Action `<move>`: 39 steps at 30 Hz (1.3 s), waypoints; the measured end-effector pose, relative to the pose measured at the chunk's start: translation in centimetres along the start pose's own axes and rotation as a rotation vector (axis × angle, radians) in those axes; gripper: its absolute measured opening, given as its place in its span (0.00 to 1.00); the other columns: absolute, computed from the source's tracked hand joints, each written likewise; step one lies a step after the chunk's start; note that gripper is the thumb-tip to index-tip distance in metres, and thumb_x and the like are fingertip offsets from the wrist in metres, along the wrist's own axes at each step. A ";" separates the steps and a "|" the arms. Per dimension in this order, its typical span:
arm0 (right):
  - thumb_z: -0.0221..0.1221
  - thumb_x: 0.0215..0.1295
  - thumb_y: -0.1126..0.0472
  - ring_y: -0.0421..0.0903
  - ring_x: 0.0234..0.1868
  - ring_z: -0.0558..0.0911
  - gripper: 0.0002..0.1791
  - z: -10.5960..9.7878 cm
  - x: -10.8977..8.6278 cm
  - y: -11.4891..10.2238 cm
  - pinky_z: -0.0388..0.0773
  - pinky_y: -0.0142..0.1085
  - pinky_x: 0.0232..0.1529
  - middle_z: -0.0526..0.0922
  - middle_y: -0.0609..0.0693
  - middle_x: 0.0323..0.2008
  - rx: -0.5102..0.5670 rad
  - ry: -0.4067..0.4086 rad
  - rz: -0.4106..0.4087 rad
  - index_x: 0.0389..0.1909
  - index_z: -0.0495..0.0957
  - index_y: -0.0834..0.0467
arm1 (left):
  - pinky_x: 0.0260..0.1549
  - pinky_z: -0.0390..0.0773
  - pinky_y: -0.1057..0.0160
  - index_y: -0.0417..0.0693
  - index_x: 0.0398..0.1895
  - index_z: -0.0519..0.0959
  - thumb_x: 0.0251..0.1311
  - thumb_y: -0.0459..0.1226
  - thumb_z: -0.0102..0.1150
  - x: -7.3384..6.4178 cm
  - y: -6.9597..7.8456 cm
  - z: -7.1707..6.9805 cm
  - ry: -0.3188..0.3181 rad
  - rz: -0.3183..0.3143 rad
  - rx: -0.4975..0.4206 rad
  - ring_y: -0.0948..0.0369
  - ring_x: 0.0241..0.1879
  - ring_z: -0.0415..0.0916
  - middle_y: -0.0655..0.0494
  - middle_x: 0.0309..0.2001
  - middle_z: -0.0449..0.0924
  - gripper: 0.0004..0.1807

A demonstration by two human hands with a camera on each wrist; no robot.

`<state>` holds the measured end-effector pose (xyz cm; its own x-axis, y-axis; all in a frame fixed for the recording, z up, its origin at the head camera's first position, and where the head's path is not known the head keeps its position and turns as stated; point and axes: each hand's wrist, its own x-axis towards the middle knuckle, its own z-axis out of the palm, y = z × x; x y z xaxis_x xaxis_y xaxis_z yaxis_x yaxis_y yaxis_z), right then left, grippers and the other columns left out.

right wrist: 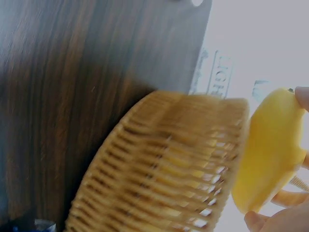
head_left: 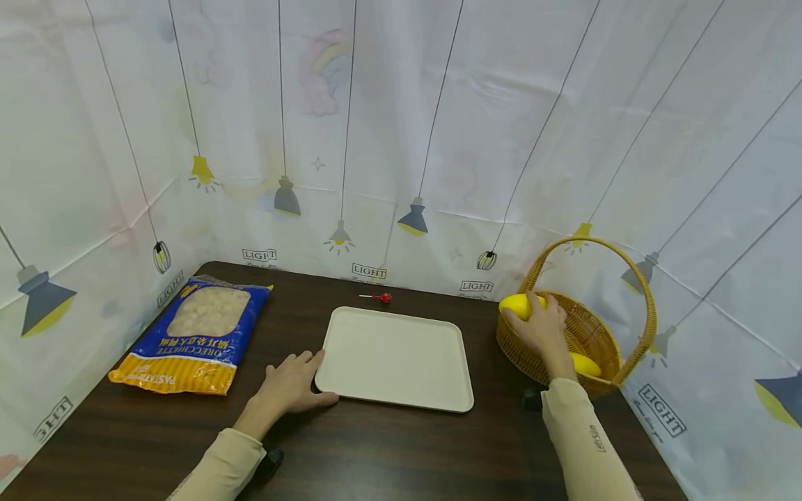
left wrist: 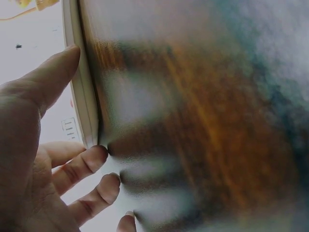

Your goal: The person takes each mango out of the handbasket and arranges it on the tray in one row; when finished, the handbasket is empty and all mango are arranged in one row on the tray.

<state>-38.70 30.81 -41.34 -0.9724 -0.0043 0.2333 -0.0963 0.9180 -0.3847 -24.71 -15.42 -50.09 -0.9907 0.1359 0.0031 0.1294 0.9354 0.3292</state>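
My right hand (head_left: 544, 330) grips a yellow elongated fruit (right wrist: 270, 150) at the left rim of a wicker basket (right wrist: 159, 159). The fruit has a dark spot at one tip; which kind it is, I cannot tell. Another yellow fruit (head_left: 585, 364) lies inside the basket. At the near left corner of a white rectangular tray (head_left: 401, 358), my left hand (head_left: 288, 386) rests with fingers spread, the thumb along the near edge. In the left wrist view the thumb (left wrist: 58, 72) overlaps the tray rim and the fingertips are down at the tabletop.
A blue and yellow bag of orecchiette pasta (head_left: 194, 337) lies at the left of the dark wooden table (head_left: 376, 452). Behind the tray is a red lollipop (head_left: 383, 298). The basket's tall handle (head_left: 651, 306) arches up at the right. Patterned white curtains (head_left: 401, 125) border the table.
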 end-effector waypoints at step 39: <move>0.60 0.63 0.35 0.67 0.67 0.66 0.40 12.3 -3.4 -16.9 0.61 0.62 0.68 0.65 0.63 0.71 -0.025 -0.331 -0.434 0.72 0.68 0.50 | 0.51 0.70 0.28 0.49 0.76 0.64 0.49 0.68 0.66 0.0 0.2 -0.2 -0.013 -0.015 0.003 0.45 0.60 0.72 0.47 0.65 0.74 0.55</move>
<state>-36.38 10.43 -46.60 -0.8599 -0.5055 0.0709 -0.5023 0.8133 -0.2937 -24.67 -15.26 -49.83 -0.9919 0.1259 -0.0138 0.1146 0.9384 0.3259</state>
